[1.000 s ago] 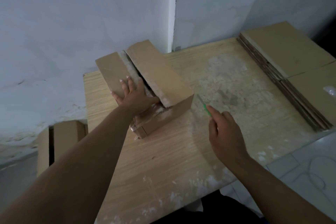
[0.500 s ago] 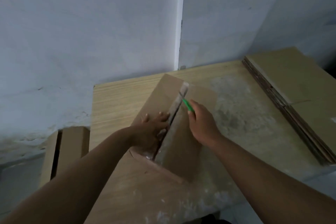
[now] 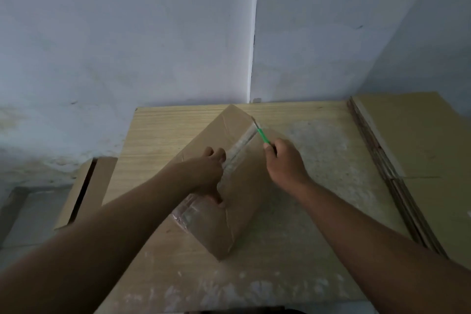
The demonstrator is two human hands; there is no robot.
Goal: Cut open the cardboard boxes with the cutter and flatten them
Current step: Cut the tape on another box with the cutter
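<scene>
A brown cardboard box [image 3: 244, 201] lies diagonally on the wooden table [image 3: 158, 135], its top seam covered by a strip of clear tape [image 3: 240, 146]. My left hand [image 3: 207, 172] grips the box at the near part of the seam, thumb on the near side and fingers curled over the top. My right hand [image 3: 285, 163] holds a green-handled cutter [image 3: 261, 135]. The blade tip touches the far end of the taped seam.
A stack of flattened cardboard [image 3: 418, 160] fills the table's right side. Another cardboard box [image 3: 84, 191] stands on the floor left of the table. White walls close the back, meeting in a corner behind the table. The table's near part is dusty.
The box was turned over, so its taped side faces up. My right hand brought the cutter from the table's middle to the far end of the seam. My left hand stayed on the box.
</scene>
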